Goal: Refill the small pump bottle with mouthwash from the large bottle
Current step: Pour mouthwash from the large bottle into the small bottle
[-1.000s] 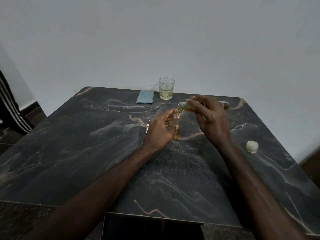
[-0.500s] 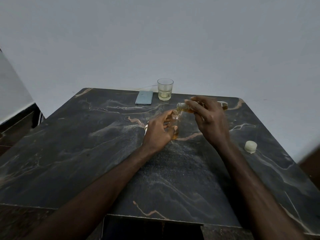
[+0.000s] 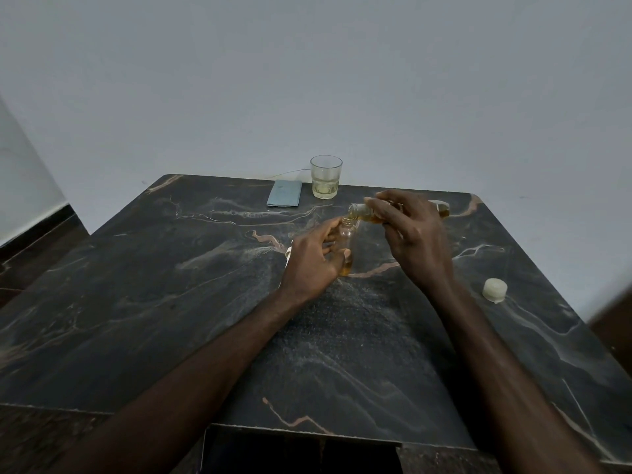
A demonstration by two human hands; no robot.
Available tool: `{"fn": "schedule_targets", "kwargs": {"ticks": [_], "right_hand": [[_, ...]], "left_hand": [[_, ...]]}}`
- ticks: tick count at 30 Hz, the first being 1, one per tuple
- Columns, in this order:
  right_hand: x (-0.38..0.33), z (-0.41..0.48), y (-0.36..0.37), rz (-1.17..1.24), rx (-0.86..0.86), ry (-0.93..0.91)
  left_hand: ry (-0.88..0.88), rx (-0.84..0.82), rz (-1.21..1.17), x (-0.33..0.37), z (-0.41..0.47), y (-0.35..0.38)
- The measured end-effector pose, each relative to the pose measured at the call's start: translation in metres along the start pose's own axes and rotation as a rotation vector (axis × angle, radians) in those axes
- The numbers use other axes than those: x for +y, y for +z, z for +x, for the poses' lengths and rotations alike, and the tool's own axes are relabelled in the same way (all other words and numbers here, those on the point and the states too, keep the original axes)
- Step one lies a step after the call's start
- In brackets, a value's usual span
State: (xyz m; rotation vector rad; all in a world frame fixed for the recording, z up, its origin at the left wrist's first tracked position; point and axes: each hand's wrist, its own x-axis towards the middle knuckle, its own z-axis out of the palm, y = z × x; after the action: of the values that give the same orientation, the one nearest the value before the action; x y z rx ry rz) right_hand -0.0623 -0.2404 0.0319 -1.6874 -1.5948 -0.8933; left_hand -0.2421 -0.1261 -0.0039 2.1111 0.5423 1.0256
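Note:
A small clear bottle [image 3: 347, 239] stands upright on the dark marble table [image 3: 171, 302], with amber liquid at its bottom. My left hand [image 3: 313, 263] grips it around the body. My right hand [image 3: 415, 237] holds the large bottle [image 3: 362, 213] of amber mouthwash tipped almost level, its open mouth right over the small bottle's neck. Most of the large bottle is hidden by my fingers; its base [image 3: 443, 208] shows past my hand. A whitish part [image 3: 288, 253] peeks out behind my left hand; I cannot tell what it is.
A whitish cap [image 3: 495, 289] lies on the table to the right of my right forearm. At the back edge stand a drinking glass [image 3: 325, 177] with a little pale liquid and a light blue phone [image 3: 284, 194]. A wall rises close behind.
The hands and both bottles hold the same pose. Only the camera has shifted slightly, so the scene sits a little differently in the frame.

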Motion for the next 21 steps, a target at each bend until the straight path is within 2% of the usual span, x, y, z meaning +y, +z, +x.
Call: {"fn": "schedule_targets", "kwargs": {"ticks": [21], "right_hand": [[-0.0013, 0.0002, -0.0017, 0.01, 0.0, 0.0]], "left_hand": [[0.003, 0.003, -0.009, -0.0008, 0.0005, 0.0008]]}}
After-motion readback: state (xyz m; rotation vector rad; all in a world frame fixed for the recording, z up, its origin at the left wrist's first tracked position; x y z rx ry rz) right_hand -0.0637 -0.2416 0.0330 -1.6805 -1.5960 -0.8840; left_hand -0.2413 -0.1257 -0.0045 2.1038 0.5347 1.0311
